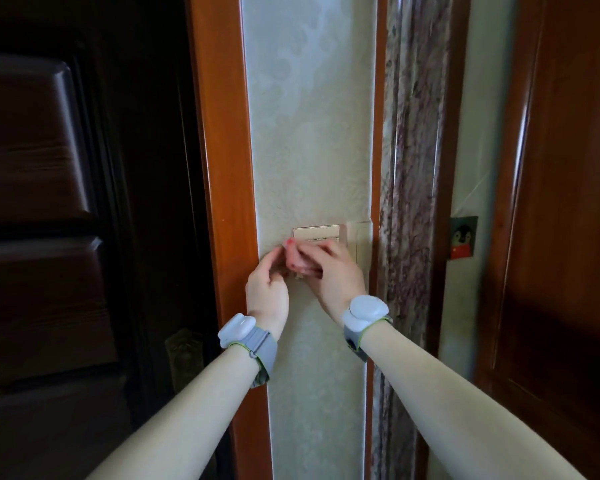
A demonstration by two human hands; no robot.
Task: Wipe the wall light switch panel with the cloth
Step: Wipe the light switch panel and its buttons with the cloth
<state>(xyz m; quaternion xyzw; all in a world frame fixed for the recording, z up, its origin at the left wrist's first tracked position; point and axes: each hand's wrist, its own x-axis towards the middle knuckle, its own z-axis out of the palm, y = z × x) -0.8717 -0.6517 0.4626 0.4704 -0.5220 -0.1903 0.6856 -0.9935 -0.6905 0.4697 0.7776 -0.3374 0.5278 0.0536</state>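
The beige wall switch panel (317,232) sits on a narrow strip of pale patterned wall. Its lower half is hidden by my hands. My right hand (335,271) reaches in from the right, fingers curled against the panel over a small blurred pinkish bunch that looks like the cloth (303,263). My left hand (267,287) is at the panel's lower left corner, its fingertips meeting that bunch. Motion blur hides whether it grips. A second pale plate (359,233) adjoins the panel on the right.
An orange wooden door frame (222,168) borders the wall strip on the left, with a dark panelled door (49,168) beyond it. On the right are a marbled pillar (409,168), a penguin sticker (463,237) and a brown door (568,202). Both wrists wear white-and-grey bands.
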